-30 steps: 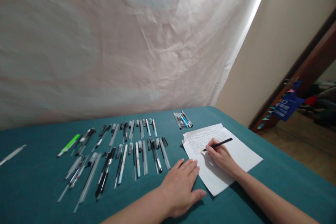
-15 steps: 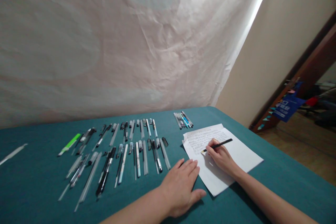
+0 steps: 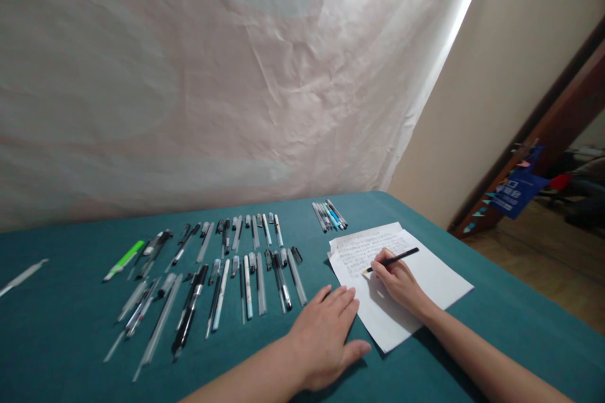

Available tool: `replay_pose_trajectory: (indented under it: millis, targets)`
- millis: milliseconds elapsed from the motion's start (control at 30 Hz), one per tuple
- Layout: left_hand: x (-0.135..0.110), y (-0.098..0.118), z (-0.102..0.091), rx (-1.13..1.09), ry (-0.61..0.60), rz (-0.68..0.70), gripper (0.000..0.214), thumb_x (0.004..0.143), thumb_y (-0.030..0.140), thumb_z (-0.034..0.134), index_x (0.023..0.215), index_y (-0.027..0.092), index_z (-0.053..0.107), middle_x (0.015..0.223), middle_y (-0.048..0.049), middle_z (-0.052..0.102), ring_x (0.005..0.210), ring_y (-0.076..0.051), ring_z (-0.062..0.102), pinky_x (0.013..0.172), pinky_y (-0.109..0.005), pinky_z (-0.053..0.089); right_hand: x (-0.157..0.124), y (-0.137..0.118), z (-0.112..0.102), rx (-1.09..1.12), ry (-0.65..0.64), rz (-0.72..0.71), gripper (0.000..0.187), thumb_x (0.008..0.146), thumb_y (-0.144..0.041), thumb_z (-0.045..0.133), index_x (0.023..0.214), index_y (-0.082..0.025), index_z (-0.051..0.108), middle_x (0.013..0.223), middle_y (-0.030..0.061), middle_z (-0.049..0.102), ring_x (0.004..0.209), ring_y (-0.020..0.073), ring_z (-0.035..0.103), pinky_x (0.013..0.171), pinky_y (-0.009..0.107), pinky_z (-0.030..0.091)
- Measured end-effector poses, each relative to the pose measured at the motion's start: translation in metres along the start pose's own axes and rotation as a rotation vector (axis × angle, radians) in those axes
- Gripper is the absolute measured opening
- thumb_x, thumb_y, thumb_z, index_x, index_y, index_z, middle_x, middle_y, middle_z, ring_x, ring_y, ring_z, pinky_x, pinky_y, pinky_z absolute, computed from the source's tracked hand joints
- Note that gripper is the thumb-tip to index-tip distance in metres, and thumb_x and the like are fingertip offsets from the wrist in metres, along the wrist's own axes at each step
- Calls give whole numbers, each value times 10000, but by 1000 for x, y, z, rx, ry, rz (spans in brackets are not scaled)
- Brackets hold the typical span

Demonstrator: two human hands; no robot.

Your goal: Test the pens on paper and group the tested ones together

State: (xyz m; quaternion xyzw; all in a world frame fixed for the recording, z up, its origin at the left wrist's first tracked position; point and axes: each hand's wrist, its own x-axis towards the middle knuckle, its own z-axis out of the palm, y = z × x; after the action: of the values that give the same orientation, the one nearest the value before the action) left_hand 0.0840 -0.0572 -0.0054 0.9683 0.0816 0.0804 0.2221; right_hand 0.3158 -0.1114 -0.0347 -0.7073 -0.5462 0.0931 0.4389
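My right hand is closed around a black pencil, whose pale sharpened tip meets the sheet of paper. Rows of small handwriting fill the upper left of that sheet, and a second sheet shows at its back edge. Flat on the cloth lies my left hand, fingers stretched out and holding nothing. Its fingertips reach the left edge of the paper. Just left of it are two rows of taken-apart pens, with clear barrels, caps and thin refills laid side by side.
A bundle of pens lies behind the paper. A bright green pen and a white strip-like object are on the left. Dark green cloth covers the table. Behind it hangs a pale sheet; a blue bag hangs at right.
The pencil tip has shifted very slightly to the right along the writing. My left hand and the pens stay where they were.
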Motion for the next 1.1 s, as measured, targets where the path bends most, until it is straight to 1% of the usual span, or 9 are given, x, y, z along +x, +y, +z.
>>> replay_pose_trajectory:
  millis: [267, 467, 700, 867, 967, 1033, 1100]
  targets:
    - [0, 1, -4, -1, -20, -3, 608, 867, 546, 247, 1330, 159, 323, 1416, -90, 281, 1304, -227, 210, 1066, -397, 130, 0, 3, 1, -20, 11, -11, 188, 805, -288, 422, 638, -202, 424, 589, -25, 444, 585, 142, 440, 583, 271, 361]
    - [1, 1, -2, -12, -10, -12, 625, 851, 563, 281, 1329, 162, 329, 1415, -91, 281, 1301, -233, 216, 1068, -397, 125, 0, 3, 0, -24, 4, 7, 204, 819, -309, 424, 647, -201, 427, 570, -36, 422, 553, 135, 427, 557, 264, 346]
    - [1, 1, -2, -29, -4, -11, 596, 862, 525, 302, 1326, 152, 336, 1409, -101, 292, 1298, -240, 227, 1063, -405, 132, 0, 3, 2, 7, 22, -7, 210, 813, -310, 440, 635, -199, 431, 577, -34, 433, 565, 138, 433, 569, 266, 349]
    - [1, 1, -3, -33, 5, -8, 588, 861, 520, 312, 1317, 150, 351, 1401, -103, 309, 1293, -243, 238, 1059, -412, 141, 0, 5, 1, 104, 49, 75, 235, 823, -333, 449, 634, -195, 425, 546, -43, 412, 516, 123, 404, 522, 251, 339]
    - [0, 1, -2, -7, 20, 11, 589, 856, 520, 330, 1306, 141, 365, 1388, -111, 334, 1278, -246, 269, 1050, -406, 175, 0, 3, 1, 143, 47, 97, 260, 836, -367, 444, 645, -191, 439, 533, -44, 419, 497, 117, 406, 506, 243, 341]
    - [-1, 0, -3, 32, 42, 24, 572, 852, 504, 358, 1281, 128, 396, 1360, -122, 378, 1250, -250, 320, 1038, -402, 206, 0, -2, 1, 136, 39, 72, 258, 841, -382, 444, 676, -185, 471, 558, -32, 456, 523, 124, 441, 526, 244, 360]
    - [-4, -2, -6, 80, 70, 24, 528, 848, 480, 392, 1230, 121, 452, 1306, -130, 445, 1204, -251, 382, 1025, -401, 230, 1, -11, 2, 143, -2, 28, 240, 849, -387, 436, 756, -179, 512, 621, -9, 519, 567, 135, 486, 554, 249, 388]
